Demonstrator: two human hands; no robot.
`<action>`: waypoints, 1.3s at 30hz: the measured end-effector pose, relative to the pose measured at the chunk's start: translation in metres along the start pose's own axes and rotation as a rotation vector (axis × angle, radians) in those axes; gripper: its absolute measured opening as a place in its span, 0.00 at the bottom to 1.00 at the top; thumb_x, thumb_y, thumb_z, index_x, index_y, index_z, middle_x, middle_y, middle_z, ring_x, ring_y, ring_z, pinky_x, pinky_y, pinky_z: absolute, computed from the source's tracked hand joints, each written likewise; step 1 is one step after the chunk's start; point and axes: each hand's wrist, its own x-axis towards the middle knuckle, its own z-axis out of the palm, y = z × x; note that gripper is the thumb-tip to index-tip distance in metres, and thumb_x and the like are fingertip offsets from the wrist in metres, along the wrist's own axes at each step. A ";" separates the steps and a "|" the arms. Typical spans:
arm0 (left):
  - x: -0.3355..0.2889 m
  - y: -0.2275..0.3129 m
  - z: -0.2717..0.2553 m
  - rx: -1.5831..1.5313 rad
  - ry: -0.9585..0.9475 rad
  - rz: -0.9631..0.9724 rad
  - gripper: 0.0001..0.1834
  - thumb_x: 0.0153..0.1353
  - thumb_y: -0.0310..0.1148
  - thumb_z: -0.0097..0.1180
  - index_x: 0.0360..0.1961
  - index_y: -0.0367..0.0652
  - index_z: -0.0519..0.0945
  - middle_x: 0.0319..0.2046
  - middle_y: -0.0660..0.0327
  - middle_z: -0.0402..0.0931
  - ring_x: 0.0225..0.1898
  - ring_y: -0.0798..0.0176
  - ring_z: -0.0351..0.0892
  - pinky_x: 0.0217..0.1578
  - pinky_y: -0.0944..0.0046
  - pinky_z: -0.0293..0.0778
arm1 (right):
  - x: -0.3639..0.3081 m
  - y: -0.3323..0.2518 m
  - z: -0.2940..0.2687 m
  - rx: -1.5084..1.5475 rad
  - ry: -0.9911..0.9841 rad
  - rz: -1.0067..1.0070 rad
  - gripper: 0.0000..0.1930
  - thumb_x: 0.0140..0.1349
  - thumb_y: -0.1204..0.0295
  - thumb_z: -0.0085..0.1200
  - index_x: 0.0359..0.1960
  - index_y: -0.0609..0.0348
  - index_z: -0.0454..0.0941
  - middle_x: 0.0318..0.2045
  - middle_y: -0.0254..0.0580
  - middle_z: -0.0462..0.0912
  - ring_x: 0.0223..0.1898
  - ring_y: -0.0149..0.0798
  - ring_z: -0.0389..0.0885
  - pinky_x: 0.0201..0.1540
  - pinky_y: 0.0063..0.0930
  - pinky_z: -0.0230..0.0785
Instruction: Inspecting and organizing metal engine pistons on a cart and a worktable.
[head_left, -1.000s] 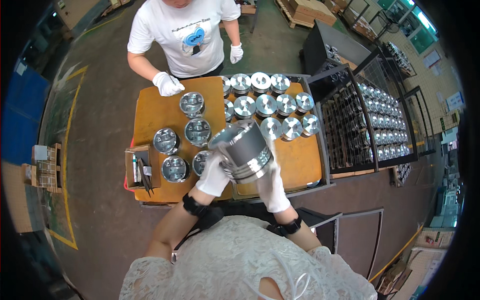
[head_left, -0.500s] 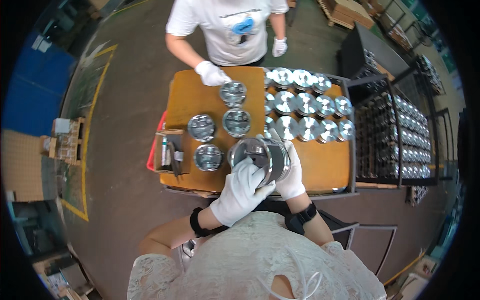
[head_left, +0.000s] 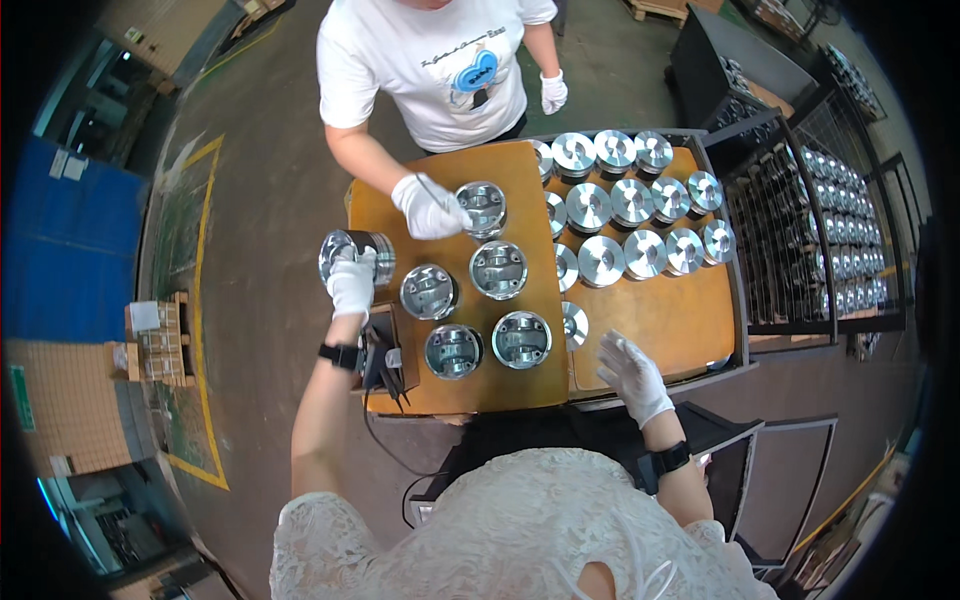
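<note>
The left hand (head_left: 352, 283) wears a white glove and grips a shiny metal piston (head_left: 352, 252). The piston sits just off the left edge of the brown table (head_left: 660, 320), past the far left corner. It lies tipped on its side, and the gloved fingers (head_left: 358, 268) wrap over its near side. The fingers are curled shut around it, and the thumb is hidden. The left arm reaches straight out from the body with a black watch on the wrist.

On the left half of the table stand four open pistons (head_left: 475, 310), hollow side up. A small box of tools (head_left: 385, 362) hangs at the table's near left edge.

At the far side of the table a co-worker in a white shirt stands. That person's gloved hand (head_left: 428, 207) rests on a fifth piston (head_left: 482, 207) and holds a thin tool against it.

The right half of the table holds rows of flat-topped pistons (head_left: 625, 205), set close together.

The right hand (head_left: 632, 372), also in a white glove, hovers over the near edge of the table on its right half. Its fingers are spread apart and hold nothing. It is near the half-hidden piston (head_left: 573, 325) in the middle of the table, but not touching it. The right arm bends at the elbow and has a black watch too.

To the right of the table stands a wire rack (head_left: 820, 250) full of more pistons.
</note>
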 end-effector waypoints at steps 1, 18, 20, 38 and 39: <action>0.019 0.000 0.023 -0.011 -0.018 0.022 0.21 0.60 0.44 0.54 0.48 0.40 0.79 0.41 0.46 0.80 0.43 0.49 0.79 0.47 0.55 0.72 | 0.003 0.005 -0.017 0.027 0.093 0.003 0.26 0.65 0.56 0.47 0.61 0.53 0.66 0.59 0.38 0.70 0.58 0.42 0.66 0.58 0.41 0.57; 0.034 0.014 0.133 -0.635 -0.926 0.532 0.09 0.58 0.37 0.58 0.36 0.46 0.82 0.35 0.66 0.80 0.38 0.67 0.77 0.43 0.68 0.72 | 0.173 -0.017 -0.064 0.017 0.333 0.213 0.38 0.61 0.52 0.52 0.67 0.56 0.51 0.68 0.57 0.50 0.63 0.58 0.61 0.59 0.43 0.63; 0.012 0.005 0.111 -0.176 -0.428 0.442 0.14 0.56 0.36 0.58 0.42 0.42 0.81 0.40 0.54 0.80 0.43 0.54 0.78 0.46 0.59 0.72 | 0.197 -0.013 -0.070 0.146 0.392 0.340 0.29 0.62 0.58 0.53 0.63 0.53 0.60 0.64 0.60 0.57 0.59 0.57 0.66 0.52 0.45 0.68; -0.327 0.233 -0.071 -0.376 -0.469 -0.118 0.33 0.61 0.27 0.51 0.68 0.47 0.57 0.48 0.49 0.78 0.46 0.59 0.81 0.46 0.62 0.74 | 0.244 0.028 -0.144 0.051 0.206 0.419 0.26 0.59 0.75 0.47 0.60 0.50 0.58 0.55 0.41 0.68 0.58 0.47 0.69 0.52 0.60 0.68; -0.342 0.233 -0.053 -0.495 -0.535 -0.204 0.33 0.62 0.28 0.52 0.68 0.47 0.56 0.51 0.49 0.76 0.48 0.59 0.79 0.48 0.63 0.73 | 0.211 0.016 -0.150 -0.022 0.064 0.404 0.26 0.58 0.76 0.47 0.60 0.51 0.59 0.55 0.42 0.68 0.57 0.46 0.70 0.51 0.58 0.69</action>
